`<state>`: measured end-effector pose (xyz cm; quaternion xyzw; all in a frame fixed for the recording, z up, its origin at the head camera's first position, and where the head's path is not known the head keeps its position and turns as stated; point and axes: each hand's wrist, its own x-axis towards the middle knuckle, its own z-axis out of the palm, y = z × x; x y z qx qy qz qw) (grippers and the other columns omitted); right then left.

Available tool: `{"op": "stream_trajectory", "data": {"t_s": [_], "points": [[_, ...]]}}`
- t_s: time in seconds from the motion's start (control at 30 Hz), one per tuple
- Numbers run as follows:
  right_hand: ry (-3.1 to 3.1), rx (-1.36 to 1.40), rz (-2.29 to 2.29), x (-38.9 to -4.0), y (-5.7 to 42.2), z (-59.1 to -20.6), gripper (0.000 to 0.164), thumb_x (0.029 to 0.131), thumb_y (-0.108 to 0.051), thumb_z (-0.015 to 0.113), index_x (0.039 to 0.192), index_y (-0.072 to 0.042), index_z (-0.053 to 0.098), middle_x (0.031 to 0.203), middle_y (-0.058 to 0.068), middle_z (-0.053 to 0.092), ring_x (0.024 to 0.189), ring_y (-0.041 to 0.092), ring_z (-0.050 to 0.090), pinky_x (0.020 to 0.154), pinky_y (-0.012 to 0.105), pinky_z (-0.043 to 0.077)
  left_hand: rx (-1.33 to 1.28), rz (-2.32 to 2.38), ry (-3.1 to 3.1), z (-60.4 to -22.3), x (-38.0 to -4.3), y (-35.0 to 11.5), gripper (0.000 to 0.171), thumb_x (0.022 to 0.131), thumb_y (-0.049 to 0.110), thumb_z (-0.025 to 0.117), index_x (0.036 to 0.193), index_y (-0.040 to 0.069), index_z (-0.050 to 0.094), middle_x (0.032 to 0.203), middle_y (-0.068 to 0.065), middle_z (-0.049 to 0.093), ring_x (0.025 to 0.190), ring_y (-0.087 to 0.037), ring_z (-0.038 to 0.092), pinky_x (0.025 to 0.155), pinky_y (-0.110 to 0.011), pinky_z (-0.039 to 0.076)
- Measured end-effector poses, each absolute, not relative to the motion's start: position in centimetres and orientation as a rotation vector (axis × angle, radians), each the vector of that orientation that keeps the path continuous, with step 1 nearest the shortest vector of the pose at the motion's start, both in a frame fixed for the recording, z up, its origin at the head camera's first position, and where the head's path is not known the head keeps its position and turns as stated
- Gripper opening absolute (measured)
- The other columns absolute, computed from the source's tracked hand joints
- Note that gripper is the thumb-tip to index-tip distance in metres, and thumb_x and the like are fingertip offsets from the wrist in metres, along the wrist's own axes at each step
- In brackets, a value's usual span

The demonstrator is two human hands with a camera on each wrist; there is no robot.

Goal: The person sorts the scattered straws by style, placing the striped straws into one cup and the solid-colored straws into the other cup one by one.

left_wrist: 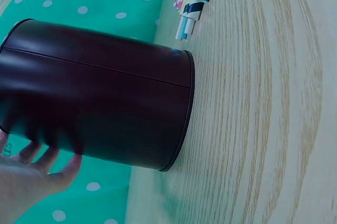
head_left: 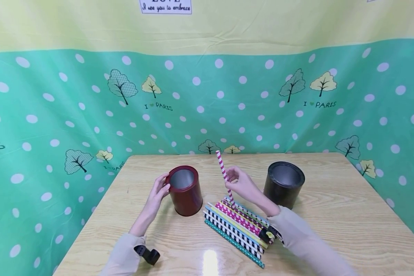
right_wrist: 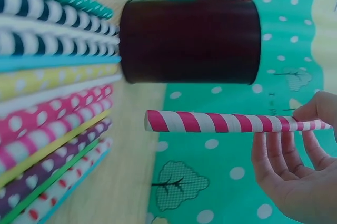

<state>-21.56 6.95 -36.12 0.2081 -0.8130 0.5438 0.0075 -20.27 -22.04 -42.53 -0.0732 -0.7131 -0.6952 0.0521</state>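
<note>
Over the row of straws (head_left: 232,230), I see the right hand (head_left: 244,188) pinching a striped straw (head_left: 221,163); the left hand (head_left: 157,192) rests spread fingers against the red can (head_left: 188,199).

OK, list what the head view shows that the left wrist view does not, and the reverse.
Only head: the black can and the grey inside of the red can.
Only left wrist: the seam along the red can's side.
Both: the red can's outside, the left hand, the striped straw, other straws, table, dotted backdrop.
</note>
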Motion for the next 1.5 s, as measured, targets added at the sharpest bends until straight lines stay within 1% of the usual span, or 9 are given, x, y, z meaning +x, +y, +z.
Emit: {"op": "stream_trajectory", "data": {"t_s": [0.13, 0.4, 0.6, 0.8, 1.0, 1.27, 1.5], "points": [[-2.457, 0.661, 1.773, -21.4, 6.5, -35.5, 0.028, 0.074, 0.009, 0.054, 0.101, 0.008, 0.048, 0.089, 0.019, 0.055, 0.082, 0.028, 0.053, 0.070, 0.025, 0.045, -0.219, -2.114, -2.163, -42.6, -20.3, -22.0, 0.043, 0.093, 0.011, 0.040, 0.133, 0.002, 0.027, 0.133, -0.021, 0.032, 0.109, -0.007, 0.039, 0.082, -0.019, 0.038], [-2.318, 0.677, 1.871, -22.8, 5.9, -36.3, 0.026, 0.077, 0.005, 0.056, 0.101, 0.005, 0.048, 0.090, 0.014, 0.056, 0.083, 0.022, 0.054, 0.075, 0.027, 0.046, -0.211, -2.112, -2.155, -42.6, -20.3, -22.0, 0.043, 0.093, 0.011, 0.040, 0.133, 0.002, 0.028, 0.132, -0.020, 0.033, 0.110, -0.009, 0.039, 0.082, -0.019, 0.037], [-2.215, 0.681, 1.968, -22.2, 5.2, -34.8, 0.025, 0.079, 0.003, 0.057, 0.103, 0.002, 0.048, 0.089, 0.015, 0.055, 0.084, 0.022, 0.054, 0.076, 0.028, 0.047, -0.204, -2.116, -2.153, -42.7, -20.3, -21.9, 0.042, 0.093, 0.011, 0.040, 0.133, 0.002, 0.028, 0.131, -0.020, 0.034, 0.109, -0.011, 0.038, 0.082, -0.020, 0.037], [-2.097, 0.701, 2.097, -21.7, 4.4, -33.5, 0.025, 0.080, 0.005, 0.056, 0.103, 0.004, 0.047, 0.091, 0.017, 0.055, 0.082, 0.017, 0.054, 0.074, 0.029, 0.049, -0.203, -2.116, -2.152, -42.7, -20.3, -21.9, 0.042, 0.094, 0.011, 0.039, 0.133, 0.003, 0.028, 0.130, -0.020, 0.034, 0.110, -0.013, 0.038, 0.082, -0.020, 0.036], [-2.044, 0.705, 2.106, -21.6, 3.5, -32.8, 0.024, 0.080, 0.005, 0.057, 0.102, 0.004, 0.047, 0.091, 0.018, 0.055, 0.082, 0.015, 0.055, 0.074, 0.029, 0.049, -0.207, -2.106, -2.154, -42.8, -20.2, -21.9, 0.042, 0.093, 0.012, 0.039, 0.133, 0.002, 0.028, 0.131, -0.020, 0.034, 0.110, -0.011, 0.038, 0.082, -0.019, 0.036], [-1.959, 0.711, 2.139, -21.6, 2.3, -32.2, 0.023, 0.079, 0.006, 0.058, 0.100, 0.004, 0.048, 0.092, 0.018, 0.056, 0.083, 0.014, 0.055, 0.076, 0.030, 0.049, -0.203, -2.103, -2.148, -43.0, -20.4, -21.9, 0.042, 0.093, 0.012, 0.039, 0.132, 0.002, 0.028, 0.128, -0.018, 0.036, 0.106, -0.005, 0.040, 0.082, -0.020, 0.036], [-1.930, 0.711, 2.190, -21.8, 0.9, -32.6, 0.021, 0.080, 0.006, 0.057, 0.100, 0.005, 0.049, 0.094, 0.021, 0.057, 0.083, 0.012, 0.056, 0.077, 0.030, 0.048, -0.207, -2.099, -2.149, -43.0, -20.3, -21.9, 0.041, 0.094, 0.013, 0.039, 0.133, 0.003, 0.028, 0.129, -0.017, 0.035, 0.108, -0.004, 0.039, 0.083, -0.020, 0.036]]}}
